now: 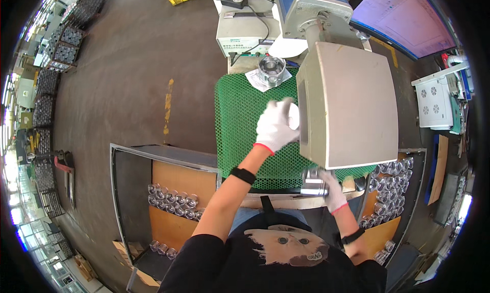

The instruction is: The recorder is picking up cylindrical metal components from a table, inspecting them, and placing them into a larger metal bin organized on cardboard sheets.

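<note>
My right hand, in a white glove, grips a shiny metal piston at the near edge of the green mesh mat. My left hand, gloved too, is over the middle of the mat, close against the left side of a large beige machine head. Its fingers are curled around something pale and rounded that I cannot make out, partly hidden by the glove and the machine. Another piston stands on a white paper at the mat's far end.
Beyond the mat sits a white control box with a black cable. Several pistons fill a bin at lower left; more pistons are in a bin at right. A monitor stands far right. Crates of metal parts line the left.
</note>
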`<state>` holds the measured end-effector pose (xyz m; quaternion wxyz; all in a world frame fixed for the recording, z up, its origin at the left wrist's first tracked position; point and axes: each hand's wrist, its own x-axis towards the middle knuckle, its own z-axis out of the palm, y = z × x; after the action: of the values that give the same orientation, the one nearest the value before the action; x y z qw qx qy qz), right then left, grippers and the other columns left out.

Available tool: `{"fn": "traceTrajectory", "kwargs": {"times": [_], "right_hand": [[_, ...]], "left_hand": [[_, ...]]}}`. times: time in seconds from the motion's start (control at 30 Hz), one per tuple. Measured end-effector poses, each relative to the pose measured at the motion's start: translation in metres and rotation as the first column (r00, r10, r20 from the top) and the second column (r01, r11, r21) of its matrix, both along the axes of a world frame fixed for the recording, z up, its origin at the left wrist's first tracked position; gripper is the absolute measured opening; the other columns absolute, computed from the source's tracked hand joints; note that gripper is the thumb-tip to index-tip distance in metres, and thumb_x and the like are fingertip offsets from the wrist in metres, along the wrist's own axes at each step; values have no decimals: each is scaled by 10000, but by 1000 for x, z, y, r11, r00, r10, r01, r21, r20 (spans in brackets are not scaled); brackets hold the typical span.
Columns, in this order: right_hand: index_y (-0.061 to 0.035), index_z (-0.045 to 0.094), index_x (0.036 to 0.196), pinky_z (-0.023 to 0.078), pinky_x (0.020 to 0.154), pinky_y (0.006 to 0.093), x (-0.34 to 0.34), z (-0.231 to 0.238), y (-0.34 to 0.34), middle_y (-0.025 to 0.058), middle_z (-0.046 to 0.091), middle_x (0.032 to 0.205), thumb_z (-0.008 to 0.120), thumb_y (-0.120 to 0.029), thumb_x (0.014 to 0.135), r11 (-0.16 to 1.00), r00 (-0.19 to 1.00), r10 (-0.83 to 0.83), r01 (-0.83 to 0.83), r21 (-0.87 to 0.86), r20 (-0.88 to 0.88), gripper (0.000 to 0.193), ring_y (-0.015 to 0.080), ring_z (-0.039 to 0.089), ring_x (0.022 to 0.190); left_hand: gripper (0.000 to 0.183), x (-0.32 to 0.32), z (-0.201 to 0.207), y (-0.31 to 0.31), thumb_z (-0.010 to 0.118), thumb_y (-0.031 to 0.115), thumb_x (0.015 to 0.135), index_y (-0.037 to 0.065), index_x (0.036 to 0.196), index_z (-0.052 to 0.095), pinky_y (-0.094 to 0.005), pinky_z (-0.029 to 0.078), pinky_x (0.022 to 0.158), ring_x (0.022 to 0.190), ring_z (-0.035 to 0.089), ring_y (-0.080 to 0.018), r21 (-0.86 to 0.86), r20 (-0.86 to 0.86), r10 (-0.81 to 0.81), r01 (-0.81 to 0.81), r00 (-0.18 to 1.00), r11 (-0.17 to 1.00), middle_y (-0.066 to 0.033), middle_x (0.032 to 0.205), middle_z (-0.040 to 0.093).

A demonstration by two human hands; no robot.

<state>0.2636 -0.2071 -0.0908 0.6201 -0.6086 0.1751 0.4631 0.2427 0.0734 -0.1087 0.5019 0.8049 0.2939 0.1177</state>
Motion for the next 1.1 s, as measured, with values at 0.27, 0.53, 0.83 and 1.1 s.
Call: {"fn": "traceTrajectory", "kwargs": {"times": [0.27,0.53,0.83,1.1], "right_hand": [[-49,508,1306,381,1040,414,58,-18,141,186,561,1261,785,-331,733,847,457,503,-428,-314,733,695,320,550,1150],[-126,520,1243,504,865,465,43,14,202,173,536,1141,758,-435,696,558,-258,779,-131,-820,571,672,358,553,1041],[-110,612,1128,441,912,455,47,1,206,157,590,1081,700,-413,749,673,-463,643,-38,-738,610,493,333,558,1049],[-115,534,1261,399,956,501,12,32,194,177,540,1176,664,-448,773,621,-354,751,91,-779,557,605,324,553,1069]], "left_hand": [[836,-173,32,4,799,125,718,-26,1413,361,-353,493,930,1104,569,-225,-668,102,510,-321,854,672,-147,1287,528],[722,-369,1,-76,708,150,793,109,1401,321,-496,598,800,1062,641,-348,-835,-217,755,-519,618,185,-198,1250,567],[470,-431,18,-132,649,103,796,64,1248,525,-467,590,817,976,680,-311,-834,-277,869,-551,409,-6,-151,1095,666],[401,-395,-3,-108,598,147,853,-39,1206,550,-464,554,877,990,665,-341,-936,-125,712,-321,691,147,-199,1103,655]]}}
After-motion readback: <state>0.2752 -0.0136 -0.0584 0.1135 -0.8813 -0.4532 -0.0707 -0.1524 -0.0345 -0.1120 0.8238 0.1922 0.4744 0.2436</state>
